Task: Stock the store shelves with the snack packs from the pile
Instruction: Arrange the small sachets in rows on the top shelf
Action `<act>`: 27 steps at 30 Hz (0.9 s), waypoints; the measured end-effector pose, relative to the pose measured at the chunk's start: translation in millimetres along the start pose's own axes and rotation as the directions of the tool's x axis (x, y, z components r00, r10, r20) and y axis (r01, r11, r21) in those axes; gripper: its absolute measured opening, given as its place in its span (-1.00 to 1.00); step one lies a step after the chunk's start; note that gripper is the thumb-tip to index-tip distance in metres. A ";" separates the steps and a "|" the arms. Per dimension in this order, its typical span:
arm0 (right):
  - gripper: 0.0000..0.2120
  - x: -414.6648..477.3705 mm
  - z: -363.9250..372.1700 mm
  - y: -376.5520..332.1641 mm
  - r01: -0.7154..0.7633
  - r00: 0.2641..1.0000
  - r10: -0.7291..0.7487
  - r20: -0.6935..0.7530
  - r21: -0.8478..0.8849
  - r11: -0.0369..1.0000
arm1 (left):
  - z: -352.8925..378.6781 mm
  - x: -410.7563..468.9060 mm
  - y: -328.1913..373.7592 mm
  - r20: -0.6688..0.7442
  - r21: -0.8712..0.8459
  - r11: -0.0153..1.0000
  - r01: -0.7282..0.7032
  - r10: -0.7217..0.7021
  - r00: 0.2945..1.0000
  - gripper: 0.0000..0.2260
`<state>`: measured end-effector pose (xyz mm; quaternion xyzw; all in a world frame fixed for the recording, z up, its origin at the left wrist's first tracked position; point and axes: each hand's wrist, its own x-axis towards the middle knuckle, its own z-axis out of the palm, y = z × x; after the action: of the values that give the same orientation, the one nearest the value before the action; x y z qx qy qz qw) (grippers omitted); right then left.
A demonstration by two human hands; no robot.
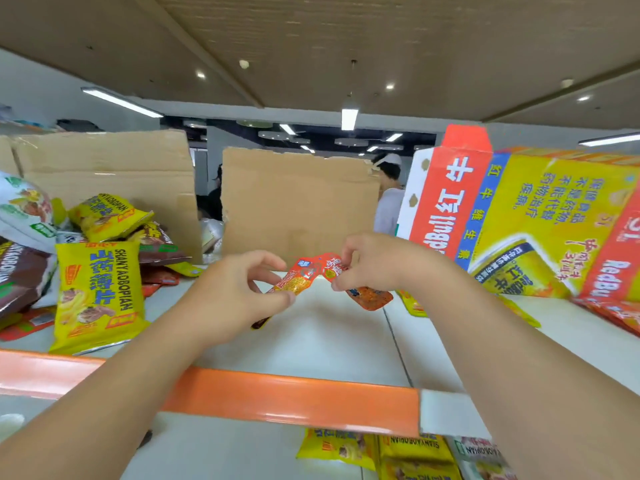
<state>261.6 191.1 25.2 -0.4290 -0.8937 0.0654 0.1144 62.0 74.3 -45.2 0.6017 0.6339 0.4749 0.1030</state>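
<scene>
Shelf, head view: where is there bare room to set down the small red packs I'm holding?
Best room: the bare white shelf centre, bordered by the orange edge strip in front, the yellow pack left, the cardboard sheet behind. A narrower strip lies in front of the Red Bull carton. The left pile is crowded.

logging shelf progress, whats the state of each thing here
small red snack packs, held between both hands
left hand, pinches one pack
right hand, pinches another pack
large yellow snack bag, lying flat on white shelf
red and yellow printed carton, print upside down, flap open
brown cardboard sheet, standing upright
</scene>
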 end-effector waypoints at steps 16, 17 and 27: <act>-0.66 -175.9 -79.4 327.5 -0.289 0.912 0.339 -0.232 0.225 0.931 | 272.8 32.6 202.9 0.156 0.069 0.982 -0.175 0.162 0.974 -0.57; -0.66 -186.0 -83.7 346.7 -0.303 0.897 0.360 -0.257 0.234 0.924 | 289.5 33.1 216.5 0.152 0.104 0.976 -0.193 0.176 0.973 -0.61; -0.64 -238.8 -97.0 472.6 -0.477 0.788 0.529 -0.313 0.232 0.848 | 405.7 41.9 293.3 0.200 0.227 0.943 -0.245 0.201 0.959 -0.68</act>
<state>786.9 300.9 -18.2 -0.6472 -0.7024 0.0752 0.2866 531.1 252.9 -27.8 0.7172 0.6045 0.3457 0.0269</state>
